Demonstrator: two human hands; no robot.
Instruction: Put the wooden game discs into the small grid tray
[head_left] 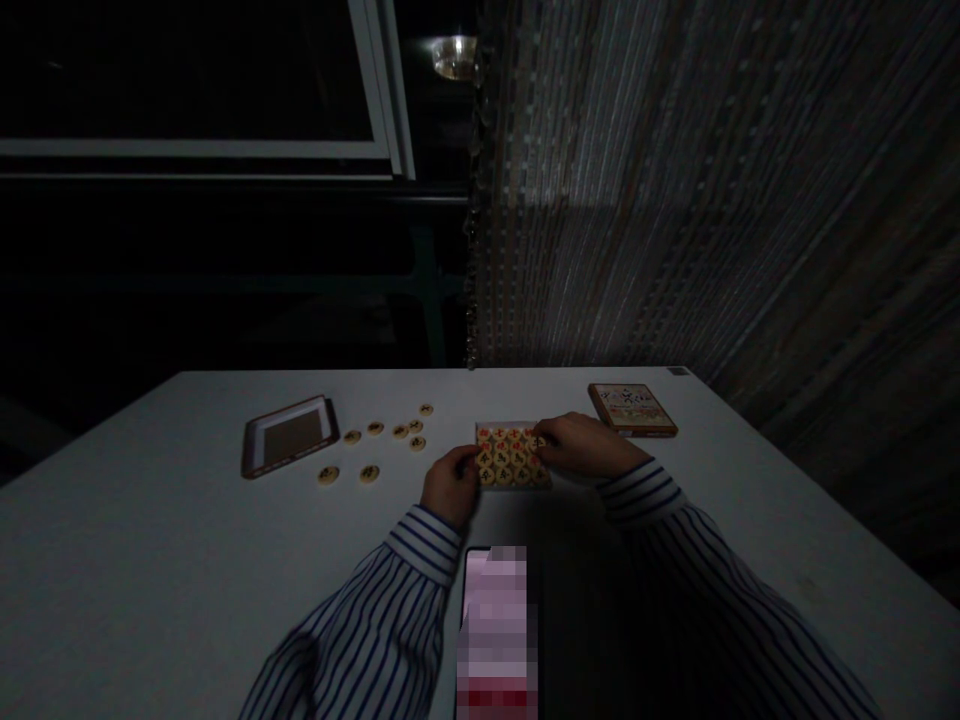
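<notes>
Rows of round wooden Chinese chess pieces (513,462), with red and black characters, fill a shallow box (517,487) in front of me. My left hand (450,487) curls closed at the box's left edge, its fingertips by the leftmost pieces. At the opposite side, my right hand (589,445) is closed in a pinch on a piece (539,442) in the right-hand column; the fingers partly cover it. Several loose pieces (369,474) lie scattered on the table left of the box.
An open, brown-edged box lid (291,437) stands at the left of the white table (225,570). A printed flat box (632,410) lies at the back right. Close to me is a lit phone (495,630), its screen blurred. Behind hangs a bead curtain (585,200).
</notes>
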